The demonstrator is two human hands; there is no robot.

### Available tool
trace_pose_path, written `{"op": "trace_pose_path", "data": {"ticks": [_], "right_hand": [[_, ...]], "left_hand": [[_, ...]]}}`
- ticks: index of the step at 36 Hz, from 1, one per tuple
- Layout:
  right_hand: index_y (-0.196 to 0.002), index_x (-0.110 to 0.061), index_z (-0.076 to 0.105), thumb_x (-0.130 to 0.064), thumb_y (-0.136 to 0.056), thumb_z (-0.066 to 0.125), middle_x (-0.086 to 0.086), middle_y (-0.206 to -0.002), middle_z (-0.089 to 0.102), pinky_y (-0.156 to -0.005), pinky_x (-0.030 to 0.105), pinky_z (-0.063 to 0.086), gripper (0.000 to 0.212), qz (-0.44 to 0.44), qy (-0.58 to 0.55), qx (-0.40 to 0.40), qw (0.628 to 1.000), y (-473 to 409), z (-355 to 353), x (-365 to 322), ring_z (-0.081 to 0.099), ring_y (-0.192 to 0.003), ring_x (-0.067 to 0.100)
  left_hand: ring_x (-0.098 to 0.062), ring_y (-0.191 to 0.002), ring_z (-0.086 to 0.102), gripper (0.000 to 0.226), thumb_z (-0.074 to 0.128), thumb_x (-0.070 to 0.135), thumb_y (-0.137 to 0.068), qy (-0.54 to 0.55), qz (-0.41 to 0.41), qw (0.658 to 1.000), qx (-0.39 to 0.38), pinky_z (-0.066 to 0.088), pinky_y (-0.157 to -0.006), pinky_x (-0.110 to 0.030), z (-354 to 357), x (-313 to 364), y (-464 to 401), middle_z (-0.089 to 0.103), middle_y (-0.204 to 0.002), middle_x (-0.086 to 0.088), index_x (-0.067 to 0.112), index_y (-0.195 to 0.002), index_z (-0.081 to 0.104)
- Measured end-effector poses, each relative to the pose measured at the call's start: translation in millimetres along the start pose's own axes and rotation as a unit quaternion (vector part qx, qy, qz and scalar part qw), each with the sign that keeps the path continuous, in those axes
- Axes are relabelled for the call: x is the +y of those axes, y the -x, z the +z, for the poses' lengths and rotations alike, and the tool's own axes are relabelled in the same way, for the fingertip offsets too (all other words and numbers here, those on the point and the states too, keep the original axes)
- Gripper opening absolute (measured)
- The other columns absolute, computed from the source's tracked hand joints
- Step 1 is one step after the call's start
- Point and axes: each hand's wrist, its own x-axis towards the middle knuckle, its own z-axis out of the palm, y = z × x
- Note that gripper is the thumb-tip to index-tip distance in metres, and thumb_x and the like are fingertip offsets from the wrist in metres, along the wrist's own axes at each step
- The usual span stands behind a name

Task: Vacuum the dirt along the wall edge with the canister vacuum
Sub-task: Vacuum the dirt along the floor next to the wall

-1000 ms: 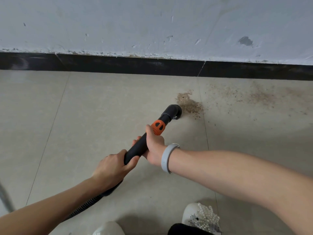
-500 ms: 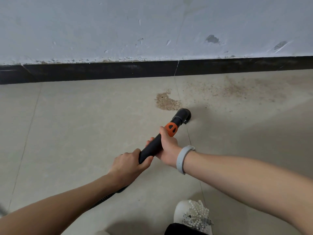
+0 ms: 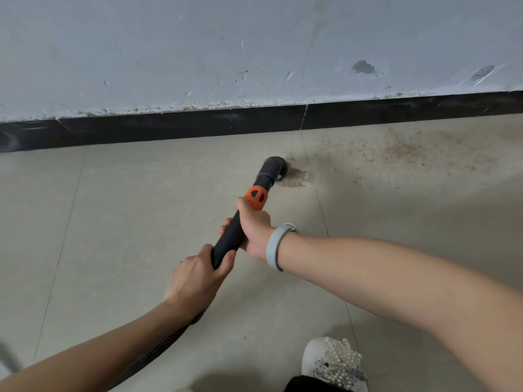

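Observation:
A black vacuum wand (image 3: 229, 236) with an orange collar (image 3: 256, 197) points away from me toward the wall. Its round brush nozzle (image 3: 274, 168) rests on the left side of a small brown dirt pile (image 3: 295, 178) on the beige floor tiles. My right hand (image 3: 254, 224), with a grey wristband, grips the wand just below the orange collar. My left hand (image 3: 198, 275) grips the wand's lower end, where the ribbed black hose (image 3: 158, 348) leaves toward the lower left. Thin scattered dirt (image 3: 402, 151) spreads to the right along the black skirting.
The black skirting board (image 3: 198, 125) runs across under a scuffed white wall (image 3: 254, 52). My white beaded shoe (image 3: 336, 363) stands at the bottom right. A blurred grey object (image 3: 7, 360) shows at the lower left edge.
The nozzle has moved forward from the near right side of the dirt pile onto its left part. The visible pile is smaller. Both hands keep their grip.

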Motion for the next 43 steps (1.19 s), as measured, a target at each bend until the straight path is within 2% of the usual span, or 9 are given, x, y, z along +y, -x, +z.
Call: {"op": "trace_pose_path", "data": {"ticks": [2,7,10,14,24,32,37,40,43], "right_hand": [[-0.087,-0.010,0.046,-0.029,-0.092,0.056,0.008,-0.070,0.060,-0.066,0.034,0.059,0.022,0.005,0.024,-0.010,1.000,-2.4,14.3,0.5,0.061,-0.054,0.022],[-0.085,-0.011,0.047,-0.030,-0.091,0.056,0.005,-0.066,0.061,-0.068,0.034,0.059,0.023,0.020,0.053,-0.018,0.998,-7.3,33.8,6.1,0.061,-0.047,0.018],[-0.083,-0.011,0.049,-0.033,-0.091,0.055,0.004,-0.067,0.063,-0.079,0.038,0.060,0.024,0.027,0.072,-0.008,0.997,-10.8,30.0,11.5,0.064,-0.050,0.018],[-0.083,-0.011,0.049,-0.032,-0.092,0.055,0.004,-0.066,0.063,-0.071,0.035,0.060,0.023,0.027,0.067,0.004,0.997,-11.6,18.4,13.4,0.064,-0.048,0.017],[-0.084,-0.009,0.050,-0.031,-0.091,0.056,0.005,-0.065,0.064,-0.079,0.039,0.060,0.024,0.018,0.045,0.032,0.998,-10.4,-12.3,4.7,0.065,-0.050,0.018],[-0.085,-0.010,0.049,-0.033,-0.093,0.055,0.006,-0.070,0.064,-0.070,0.035,0.060,0.025,0.018,0.033,0.060,0.998,-11.3,-38.8,-4.6,0.066,-0.052,0.018],[-0.084,-0.011,0.050,-0.034,-0.093,0.054,0.005,-0.067,0.065,-0.072,0.035,0.059,0.025,0.011,0.036,0.082,0.996,-14.8,-52.1,-14.5,0.066,-0.057,0.019],[-0.084,-0.010,0.049,-0.031,-0.093,0.054,0.006,-0.067,0.063,-0.063,0.032,0.058,0.024,-0.002,0.019,0.093,0.995,-17.0,-51.2,-20.5,0.064,-0.055,0.019],[-0.087,-0.010,0.048,-0.032,-0.093,0.055,0.007,-0.070,0.062,-0.064,0.033,0.058,0.024,-0.013,0.016,0.081,0.997,-19.1,-40.9,-23.6,0.063,-0.057,0.020]], "left_hand": [[-0.028,-0.069,0.064,0.045,0.040,0.057,-0.088,0.031,-0.023,0.999,0.005,0.052,-0.072,-0.041,-4.2,-6.9,-0.3,0.067,-0.068,-0.005,0.014,-0.080,0.049],[-0.025,-0.067,0.065,0.044,0.045,0.053,-0.091,0.059,-0.052,0.997,-0.001,0.053,-0.073,-0.044,-12.1,-20.4,-3.1,0.067,-0.067,-0.005,0.012,-0.080,0.053],[-0.023,-0.065,0.065,0.043,0.045,0.053,-0.093,0.041,-0.053,0.998,-0.014,0.054,-0.072,-0.041,-9.0,-21.3,-1.6,0.068,-0.065,-0.003,0.013,-0.079,0.053],[-0.024,-0.066,0.066,0.043,0.044,0.054,-0.093,0.028,-0.047,0.998,-0.030,0.054,-0.071,-0.041,-3.1,-15.6,0.1,0.068,-0.068,-0.005,0.013,-0.081,0.052],[-0.024,-0.067,0.066,0.043,0.044,0.054,-0.093,0.026,-0.024,0.997,-0.067,0.055,-0.072,-0.041,6.7,9.8,-3.1,0.069,-0.069,-0.004,0.013,-0.081,0.052],[-0.022,-0.067,0.067,0.042,0.043,0.052,-0.095,0.019,0.006,0.996,-0.087,0.054,-0.072,-0.039,18.5,32.6,-5.4,0.069,-0.069,-0.002,0.013,-0.083,0.052],[-0.020,-0.068,0.067,0.042,0.041,0.054,-0.095,0.005,0.025,0.995,-0.099,0.055,-0.072,-0.038,24.7,46.6,-12.9,0.069,-0.072,0.000,0.015,-0.085,0.052],[-0.019,-0.066,0.067,0.042,0.041,0.054,-0.095,0.014,0.031,0.995,-0.092,0.055,-0.070,-0.037,24.9,49.9,-18.9,0.069,-0.069,0.001,0.016,-0.082,0.052],[-0.024,-0.068,0.067,0.046,0.041,0.056,-0.093,0.026,0.017,0.997,-0.065,0.054,-0.073,-0.041,22.9,45.9,-21.6,0.069,-0.071,-0.004,0.013,-0.083,0.052]]}}
